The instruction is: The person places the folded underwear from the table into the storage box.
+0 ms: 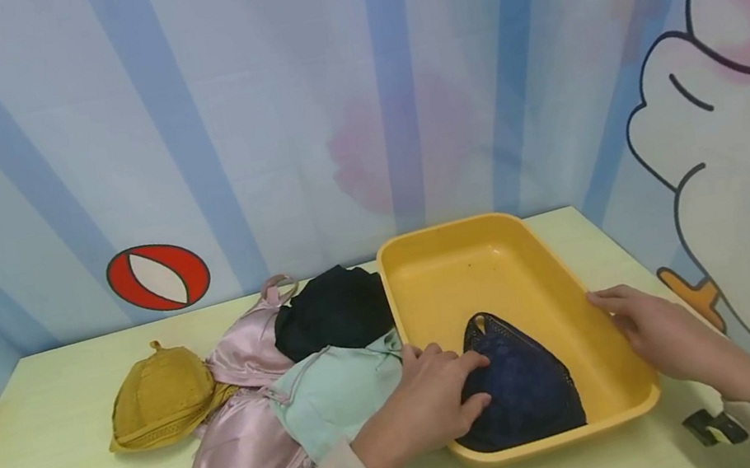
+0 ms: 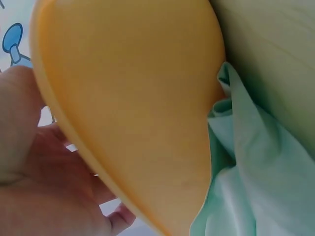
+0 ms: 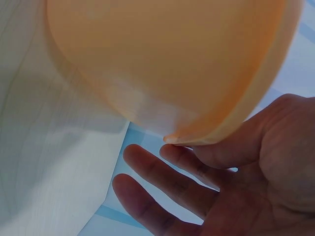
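A folded navy bra (image 1: 523,392) with a lace edge lies in the near part of a yellow tray (image 1: 469,276). My left hand (image 1: 423,401) reaches over the tray's left rim, its thumb and index finger apart and resting on the navy cup. In the left wrist view, the fingers of this left hand (image 2: 59,172) show beyond the rim. At the right rim, my right hand (image 1: 672,340) pinches the edge, thumb on one side and index finger on the other. The other fingers of the right hand (image 3: 167,191) extend loosely below the rim in the right wrist view.
Left of the tray, a mint green garment (image 1: 338,391) and a black folded garment (image 1: 335,308) lie against its side. Beneath them spreads a shiny pink bra (image 1: 249,457) with lace. A mustard bra (image 1: 158,393) sits farther left. A printed wall (image 1: 294,114) stands behind the table.
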Demonstrator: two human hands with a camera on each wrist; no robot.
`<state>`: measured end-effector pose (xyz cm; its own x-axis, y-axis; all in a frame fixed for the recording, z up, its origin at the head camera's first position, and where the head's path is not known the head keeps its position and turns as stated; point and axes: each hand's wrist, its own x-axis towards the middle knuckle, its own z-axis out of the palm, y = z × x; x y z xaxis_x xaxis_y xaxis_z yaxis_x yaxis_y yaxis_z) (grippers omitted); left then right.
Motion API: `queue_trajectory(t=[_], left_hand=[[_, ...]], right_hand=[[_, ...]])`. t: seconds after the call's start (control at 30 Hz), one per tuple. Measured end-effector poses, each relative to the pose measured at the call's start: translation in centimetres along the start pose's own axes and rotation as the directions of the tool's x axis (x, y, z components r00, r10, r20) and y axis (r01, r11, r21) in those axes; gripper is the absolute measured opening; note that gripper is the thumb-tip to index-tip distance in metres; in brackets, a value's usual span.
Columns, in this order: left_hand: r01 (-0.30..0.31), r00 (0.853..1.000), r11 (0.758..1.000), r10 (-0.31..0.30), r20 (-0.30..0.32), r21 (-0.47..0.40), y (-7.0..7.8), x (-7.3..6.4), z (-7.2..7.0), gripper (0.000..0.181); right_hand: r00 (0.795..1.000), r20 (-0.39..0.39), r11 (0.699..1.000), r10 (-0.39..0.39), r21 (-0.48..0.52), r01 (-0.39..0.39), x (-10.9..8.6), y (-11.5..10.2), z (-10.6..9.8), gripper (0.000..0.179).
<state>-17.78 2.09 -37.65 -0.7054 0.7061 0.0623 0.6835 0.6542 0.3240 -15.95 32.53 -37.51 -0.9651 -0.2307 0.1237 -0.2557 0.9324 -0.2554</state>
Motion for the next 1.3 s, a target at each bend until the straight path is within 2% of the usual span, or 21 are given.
queue_trajectory(t=[0.23,0.37,0.6,0.83,1.07,1.3], left_hand=[[-0.016,0.997,0.998,0.012,-0.072,-0.056,-0.4,-0.9,-1.0,0.031],[-0.022,0.990,0.998,0.012,-0.143,-0.064,-0.9,-1.9,-1.8,0.029],[-0.050,0.957,0.997,0.032,-0.289,-0.055,-2.7,-4.3,-3.6,0.027],[0.015,0.919,0.999,-0.033,-0.392,-0.049,-5.2,-7.1,-5.5,0.029],[0.113,0.906,0.990,-0.138,-0.401,-0.085,-6.9,-10.0,-6.5,0.030],[0.164,0.901,0.982,-0.189,-0.391,-0.097,-8.4,-12.5,-6.7,0.034]], right_hand=[[1.000,0.004,1.000,0.003,-0.001,-0.003,0.0,0.0,0.0,0.037],[1.000,0.006,1.000,-0.002,0.004,0.002,-0.1,0.0,0.0,0.037],[1.000,0.005,1.000,-0.012,0.014,0.012,0.0,0.0,0.1,0.036],[0.998,-0.031,0.999,-0.050,0.001,0.050,0.4,0.0,-0.2,0.035],[1.000,-0.011,1.000,-0.028,0.002,0.028,0.5,0.0,-0.1,0.036],[1.000,-0.001,0.999,-0.025,0.023,0.025,0.1,0.4,0.0,0.037]])
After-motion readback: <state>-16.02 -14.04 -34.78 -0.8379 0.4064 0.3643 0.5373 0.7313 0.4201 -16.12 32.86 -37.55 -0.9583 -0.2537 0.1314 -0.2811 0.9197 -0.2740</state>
